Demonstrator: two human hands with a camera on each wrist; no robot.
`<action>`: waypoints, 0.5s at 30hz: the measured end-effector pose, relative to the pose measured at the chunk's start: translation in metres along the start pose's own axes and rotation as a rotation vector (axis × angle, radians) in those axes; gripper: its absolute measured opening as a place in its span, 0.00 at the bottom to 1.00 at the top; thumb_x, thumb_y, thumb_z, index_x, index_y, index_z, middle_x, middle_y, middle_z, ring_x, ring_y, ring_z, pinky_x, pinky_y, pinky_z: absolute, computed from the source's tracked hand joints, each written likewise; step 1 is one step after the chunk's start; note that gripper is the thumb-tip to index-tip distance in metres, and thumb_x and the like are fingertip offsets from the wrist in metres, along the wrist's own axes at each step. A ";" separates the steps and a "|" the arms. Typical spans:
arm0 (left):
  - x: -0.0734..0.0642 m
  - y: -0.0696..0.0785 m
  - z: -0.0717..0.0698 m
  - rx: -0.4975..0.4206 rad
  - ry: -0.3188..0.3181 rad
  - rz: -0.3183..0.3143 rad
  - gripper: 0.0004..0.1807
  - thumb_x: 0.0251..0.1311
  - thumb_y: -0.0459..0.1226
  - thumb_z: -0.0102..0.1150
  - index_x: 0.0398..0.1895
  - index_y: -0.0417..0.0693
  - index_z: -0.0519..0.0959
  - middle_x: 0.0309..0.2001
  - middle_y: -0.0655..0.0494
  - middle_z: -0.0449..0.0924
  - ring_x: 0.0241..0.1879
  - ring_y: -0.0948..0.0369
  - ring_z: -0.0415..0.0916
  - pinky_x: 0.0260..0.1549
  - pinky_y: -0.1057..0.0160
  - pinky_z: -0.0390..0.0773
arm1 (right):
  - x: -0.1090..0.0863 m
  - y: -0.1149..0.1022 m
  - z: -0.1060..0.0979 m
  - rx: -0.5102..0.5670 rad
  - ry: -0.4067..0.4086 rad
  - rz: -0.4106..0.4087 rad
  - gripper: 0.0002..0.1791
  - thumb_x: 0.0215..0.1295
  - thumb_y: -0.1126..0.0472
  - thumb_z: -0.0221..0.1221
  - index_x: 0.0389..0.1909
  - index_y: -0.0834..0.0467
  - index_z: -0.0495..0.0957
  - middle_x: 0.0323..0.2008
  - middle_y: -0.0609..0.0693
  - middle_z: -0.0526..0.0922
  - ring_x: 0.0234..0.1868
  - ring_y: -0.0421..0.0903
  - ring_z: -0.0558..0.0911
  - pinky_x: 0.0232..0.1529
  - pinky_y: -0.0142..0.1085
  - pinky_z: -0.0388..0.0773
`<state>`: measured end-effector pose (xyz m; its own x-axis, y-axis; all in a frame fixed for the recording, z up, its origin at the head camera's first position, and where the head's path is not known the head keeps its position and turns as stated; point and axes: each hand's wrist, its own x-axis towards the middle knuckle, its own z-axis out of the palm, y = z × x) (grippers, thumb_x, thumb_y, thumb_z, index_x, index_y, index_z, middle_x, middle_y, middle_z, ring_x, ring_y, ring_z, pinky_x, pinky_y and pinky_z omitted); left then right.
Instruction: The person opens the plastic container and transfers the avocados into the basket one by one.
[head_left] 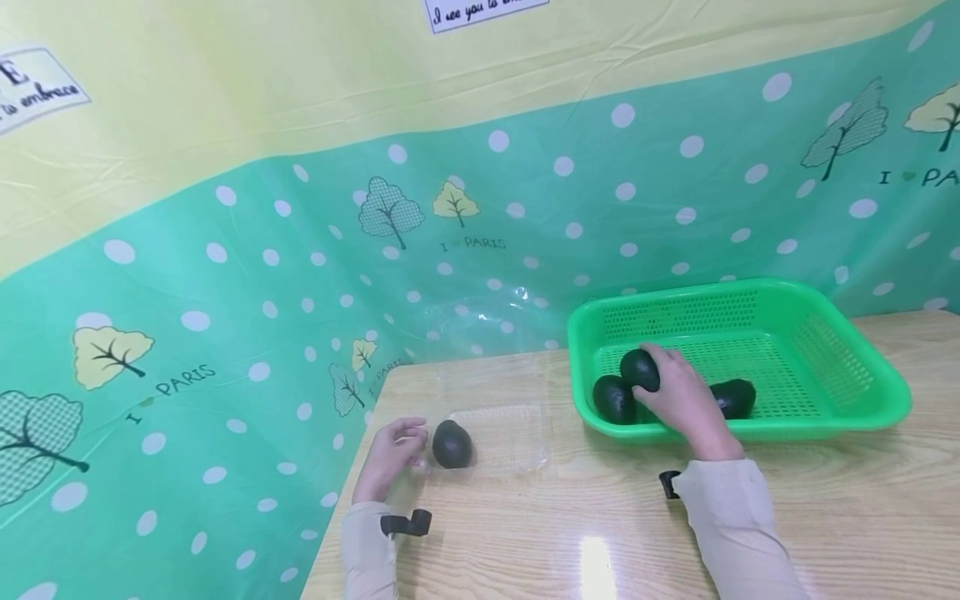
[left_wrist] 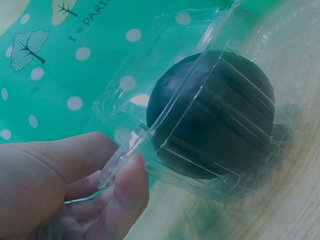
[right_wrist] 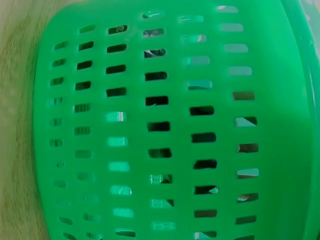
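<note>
At the basket's near left corner, my right hand [head_left: 684,398] grips a dark avocado [head_left: 640,371]. Beside and below it lies a second avocado [head_left: 613,402], and a third [head_left: 737,398] sits to the right, partly behind the wrist. My left hand [head_left: 392,457] pinches the edge of a clear plastic clamshell box [head_left: 517,440] between thumb and fingers. One avocado [left_wrist: 210,115] rests in the box's left end, seen through the ribbed wall in the left wrist view. In the right wrist view, the basket's slotted wall [right_wrist: 280,130] hides the right hand.
The green plastic basket [head_left: 862,408] stands on the wooden table [head_left: 525,533], right of the box. The box's clear lid [head_left: 487,325] stands raised at the back. A green dotted cloth [head_left: 525,192] hangs behind and along the left side.
</note>
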<state>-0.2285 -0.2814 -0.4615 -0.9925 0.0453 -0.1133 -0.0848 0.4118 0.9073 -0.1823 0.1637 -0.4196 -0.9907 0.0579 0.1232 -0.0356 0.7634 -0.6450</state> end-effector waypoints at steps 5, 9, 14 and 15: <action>0.001 -0.002 0.000 0.011 0.000 0.007 0.24 0.62 0.33 0.60 0.62 0.35 0.73 0.52 0.38 0.78 0.44 0.50 0.81 0.33 0.61 0.85 | 0.000 0.001 0.001 -0.021 -0.012 0.004 0.39 0.65 0.61 0.61 0.73 0.69 0.56 0.68 0.79 0.57 0.65 0.78 0.61 0.59 0.73 0.64; 0.002 -0.002 0.000 0.013 0.000 0.004 0.24 0.61 0.32 0.59 0.61 0.35 0.74 0.51 0.38 0.78 0.43 0.51 0.81 0.33 0.61 0.85 | -0.001 0.002 0.002 -0.037 -0.014 0.001 0.39 0.65 0.61 0.61 0.72 0.70 0.56 0.66 0.80 0.58 0.63 0.79 0.62 0.58 0.72 0.65; 0.000 -0.001 0.000 0.018 0.001 0.004 0.24 0.60 0.31 0.58 0.61 0.35 0.74 0.50 0.38 0.78 0.44 0.48 0.81 0.35 0.61 0.85 | -0.001 0.003 0.002 -0.059 -0.032 0.004 0.39 0.66 0.61 0.61 0.72 0.71 0.55 0.66 0.81 0.58 0.62 0.80 0.62 0.57 0.72 0.66; -0.001 0.000 0.000 0.017 0.002 0.003 0.24 0.60 0.31 0.58 0.61 0.36 0.74 0.50 0.39 0.79 0.45 0.48 0.81 0.35 0.61 0.85 | -0.001 0.003 0.002 -0.061 -0.038 0.007 0.39 0.66 0.61 0.61 0.72 0.71 0.55 0.66 0.81 0.57 0.62 0.80 0.62 0.57 0.73 0.66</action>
<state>-0.2278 -0.2817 -0.4615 -0.9929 0.0449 -0.1104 -0.0808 0.4269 0.9007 -0.1819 0.1649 -0.4235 -0.9952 0.0395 0.0897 -0.0222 0.8009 -0.5985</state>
